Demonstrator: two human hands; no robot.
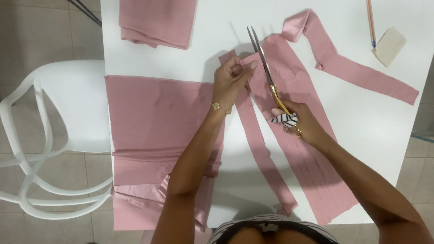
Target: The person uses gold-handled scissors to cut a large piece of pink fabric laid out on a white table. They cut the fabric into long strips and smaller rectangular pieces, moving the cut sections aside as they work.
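I saw the right hand [297, 123] closed through the handles of the scissors [266, 70], blades open and pointing away up the table [223, 17]. The left hand [232, 80] pinched the pink strip [260, 150] just left of the blades; the strip's long axis ran toward me.

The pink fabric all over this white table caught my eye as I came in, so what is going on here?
A person is cutting pink satin-like fabric into long strips on a white table. The right hand works gold-handled scissors, blades open and pointing away. The left hand pinches the fabric's edge beside the blades. One cut strip lies between the arms and another lies farther back. A folded pink piece, a pencil and a beige chalk block sit at the far end.
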